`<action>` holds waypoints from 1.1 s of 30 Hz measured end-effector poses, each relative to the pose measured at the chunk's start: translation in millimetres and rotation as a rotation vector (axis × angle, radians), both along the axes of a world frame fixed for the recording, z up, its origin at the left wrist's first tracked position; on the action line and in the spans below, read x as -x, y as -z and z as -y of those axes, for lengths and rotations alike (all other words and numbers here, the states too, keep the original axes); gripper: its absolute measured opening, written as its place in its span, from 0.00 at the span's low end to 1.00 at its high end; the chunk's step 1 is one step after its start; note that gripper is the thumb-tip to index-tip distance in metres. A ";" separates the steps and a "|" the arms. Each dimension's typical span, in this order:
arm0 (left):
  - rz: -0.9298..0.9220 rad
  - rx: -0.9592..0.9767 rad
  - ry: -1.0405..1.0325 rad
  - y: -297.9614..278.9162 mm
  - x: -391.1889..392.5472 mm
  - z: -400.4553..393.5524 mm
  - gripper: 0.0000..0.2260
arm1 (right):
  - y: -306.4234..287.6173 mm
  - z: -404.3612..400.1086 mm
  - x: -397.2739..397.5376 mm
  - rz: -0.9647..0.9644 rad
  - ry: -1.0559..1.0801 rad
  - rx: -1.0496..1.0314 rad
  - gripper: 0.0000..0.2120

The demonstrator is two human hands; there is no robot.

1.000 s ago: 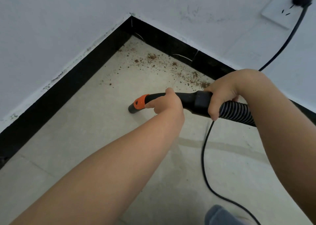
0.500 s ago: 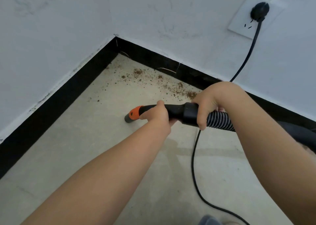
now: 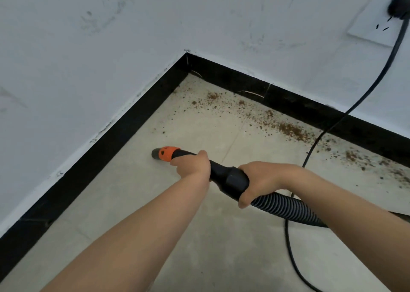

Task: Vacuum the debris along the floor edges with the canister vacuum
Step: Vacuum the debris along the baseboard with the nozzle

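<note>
**Vacuum nozzle down near the corner, debris along the far edge**

White walls (image 3: 88, 48) and a black baseboard (image 3: 93, 158) frame the pale floor (image 3: 133, 203). A power cord (image 3: 288, 243) runs up to the wall outlet (image 3: 375, 25). The right hand (image 3: 261, 181) grips the hose cuff (image 3: 233, 179) above the ribbed hose (image 3: 286, 209); the left hand (image 3: 193, 165) wraps the wand behind the orange nozzle (image 3: 165, 153). Brown debris (image 3: 290, 131) lies beside the far baseboard, apart from the nozzle.

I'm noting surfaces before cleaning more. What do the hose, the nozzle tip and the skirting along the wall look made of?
The ribbed black vacuum hose looks like flexible plastic, going by its even corrugations. The grey nozzle tip with the orange collar looks like matte moulded plastic; rubber can't be ruled out. The black skirting strip along the wall looks like glossy tile, with a joint line showing, though painted board is possible.
</note>
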State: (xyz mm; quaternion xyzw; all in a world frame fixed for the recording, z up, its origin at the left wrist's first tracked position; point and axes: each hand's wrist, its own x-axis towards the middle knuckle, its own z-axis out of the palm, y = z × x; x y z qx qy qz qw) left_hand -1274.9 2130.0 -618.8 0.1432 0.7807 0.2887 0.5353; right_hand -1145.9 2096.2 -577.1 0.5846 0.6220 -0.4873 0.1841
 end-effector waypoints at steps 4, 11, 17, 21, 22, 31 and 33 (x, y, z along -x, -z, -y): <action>-0.211 0.008 0.145 4.9 11.4 -1.4 0.29 | 20.3 19.8 21.2 0.009 0.096 -0.130 0.22; -0.364 0.033 0.298 7.4 28.4 -19.7 0.30 | 40.8 39.9 59.6 0.080 0.219 -0.412 0.22; -0.345 0.042 0.359 7.7 35.9 -26.1 0.32 | 42.2 43.5 70.5 0.073 0.194 -0.453 0.22; -0.290 0.012 0.407 6.2 28.6 -20.2 0.31 | 29.7 49.2 60.1 0.121 0.158 -0.474 0.23; -0.273 0.001 0.410 4.9 25.6 -20.0 0.31 | 27.6 49.2 56.4 0.138 0.158 -0.482 0.23; -0.262 -0.003 0.463 1.8 14.5 -25.8 0.27 | 24.2 44.3 48.2 0.177 0.148 -0.520 0.22; -0.249 -0.011 0.450 0.4 16.6 -30.7 0.26 | 22.9 37.7 50.0 0.169 0.142 -0.536 0.22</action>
